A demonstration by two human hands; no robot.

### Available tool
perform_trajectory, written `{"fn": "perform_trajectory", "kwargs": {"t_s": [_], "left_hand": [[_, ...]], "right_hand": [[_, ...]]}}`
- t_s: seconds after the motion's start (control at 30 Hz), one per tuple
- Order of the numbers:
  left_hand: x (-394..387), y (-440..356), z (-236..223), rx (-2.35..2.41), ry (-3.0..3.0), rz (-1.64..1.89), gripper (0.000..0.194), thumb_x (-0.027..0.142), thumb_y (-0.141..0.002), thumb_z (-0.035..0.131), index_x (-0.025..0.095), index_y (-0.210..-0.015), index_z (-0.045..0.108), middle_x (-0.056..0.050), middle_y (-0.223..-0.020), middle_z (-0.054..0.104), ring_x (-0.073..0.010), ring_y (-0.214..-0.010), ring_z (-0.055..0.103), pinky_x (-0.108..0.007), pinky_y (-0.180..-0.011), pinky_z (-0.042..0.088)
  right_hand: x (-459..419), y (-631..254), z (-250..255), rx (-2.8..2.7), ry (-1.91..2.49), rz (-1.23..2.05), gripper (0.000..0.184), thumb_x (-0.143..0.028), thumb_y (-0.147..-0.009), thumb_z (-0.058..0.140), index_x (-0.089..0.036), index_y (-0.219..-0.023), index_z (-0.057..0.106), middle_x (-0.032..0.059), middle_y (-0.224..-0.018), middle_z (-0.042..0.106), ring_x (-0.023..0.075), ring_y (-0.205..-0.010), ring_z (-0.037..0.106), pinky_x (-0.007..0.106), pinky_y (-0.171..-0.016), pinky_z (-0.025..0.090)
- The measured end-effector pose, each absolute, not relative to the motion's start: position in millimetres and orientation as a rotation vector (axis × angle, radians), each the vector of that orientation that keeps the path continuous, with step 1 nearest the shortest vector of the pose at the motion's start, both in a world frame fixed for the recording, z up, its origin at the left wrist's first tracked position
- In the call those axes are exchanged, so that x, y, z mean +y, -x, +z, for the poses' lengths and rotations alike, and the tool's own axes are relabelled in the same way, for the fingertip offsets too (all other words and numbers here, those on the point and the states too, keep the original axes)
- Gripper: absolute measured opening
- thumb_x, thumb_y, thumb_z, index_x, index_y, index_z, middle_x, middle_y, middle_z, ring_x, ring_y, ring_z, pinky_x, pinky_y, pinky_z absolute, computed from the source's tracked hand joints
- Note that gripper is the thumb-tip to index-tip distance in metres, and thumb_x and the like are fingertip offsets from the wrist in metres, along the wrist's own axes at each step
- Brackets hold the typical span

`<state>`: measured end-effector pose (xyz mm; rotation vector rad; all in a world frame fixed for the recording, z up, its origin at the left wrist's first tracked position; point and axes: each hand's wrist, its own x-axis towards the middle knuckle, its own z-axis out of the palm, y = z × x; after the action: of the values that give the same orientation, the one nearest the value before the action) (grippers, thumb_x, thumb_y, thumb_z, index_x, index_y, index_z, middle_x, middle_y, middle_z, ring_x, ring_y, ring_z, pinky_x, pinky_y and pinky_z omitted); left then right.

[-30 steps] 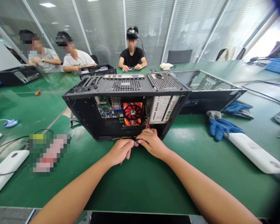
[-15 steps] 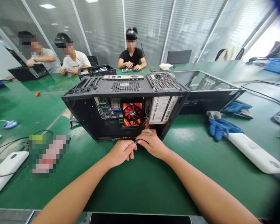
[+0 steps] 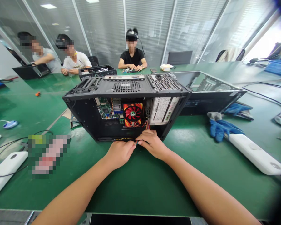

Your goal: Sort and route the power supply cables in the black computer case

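Observation:
An open black computer case [image 3: 84, 93] lies before me, its inside facing me. A red fan [image 3: 133, 113] with a flame-patterned shroud sits in it, beside a circuit board [image 3: 105, 110] and a white-labelled power supply [image 3: 162, 109]. At the case's near edge my left hand [image 3: 121, 153] and my right hand [image 3: 152, 144] meet, fingertips closed on thin coloured wires [image 3: 137, 142]. More wires [image 3: 148, 125] run up from my right hand toward the power supply. The wire ends are too small to make out.
Blue gloves [image 3: 221, 128] and a white power strip [image 3: 255, 153] lie right; another white power strip [image 3: 8, 175] lies left with black cables. Another metal case [image 3: 208, 100] stands behind on the right. Three people sit across the green table [image 3: 140, 193].
My left hand has turned slightly, and its lower fingers have tucked in out of sight. My right hand stays almost still. At the far left, a person's black panel has shifted slightly right.

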<state>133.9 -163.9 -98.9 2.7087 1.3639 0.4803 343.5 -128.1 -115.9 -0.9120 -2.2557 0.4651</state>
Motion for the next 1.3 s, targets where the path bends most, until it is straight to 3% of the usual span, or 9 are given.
{"fn": "perform_trajectory", "kwargs": {"t_s": [0.5,0.83,1.3], "left_hand": [[-162.9,-131.6,-89.4,1.198,-2.348,0.465,0.031,0.029,-0.098,0.034,0.018,-0.084,0.06,-0.001,-0.068,0.061,-0.0146,-0.061,0.056,-0.025,-0.063,0.036],[-162.3,-130.4,-90.4,1.196,-2.383,0.452,0.03,0.028,-0.098,0.035,0.018,-0.084,0.059,-0.002,-0.07,0.063,-0.015,-0.063,0.057,-0.025,-0.063,0.037],[-161.6,-132.8,-97.6,1.401,-2.756,0.388,0.034,0.034,-0.098,0.037,0.018,-0.082,0.062,-0.007,-0.063,0.062,-0.0177,-0.059,0.058,-0.029,-0.063,0.042]], "right_hand": [[-128.1,-346.6,-118.5,-2.347,0.828,0.308,0.026,-0.028,-0.097,0.05,-0.02,-0.118,0.063,0.01,-0.112,0.069,0.0244,-0.111,0.056,0.042,-0.09,0.04],[-126.1,-347.4,-117.8,-2.352,0.797,0.299,0.026,-0.028,-0.098,0.048,-0.022,-0.114,0.066,0.0092,-0.109,0.07,0.0232,-0.109,0.057,0.041,-0.09,0.044],[-124.9,-346.3,-115.6,-2.319,0.862,0.396,0.026,-0.035,-0.099,0.045,-0.021,-0.101,0.068,0.0073,-0.094,0.07,0.0219,-0.097,0.058,0.038,-0.087,0.039]]}}
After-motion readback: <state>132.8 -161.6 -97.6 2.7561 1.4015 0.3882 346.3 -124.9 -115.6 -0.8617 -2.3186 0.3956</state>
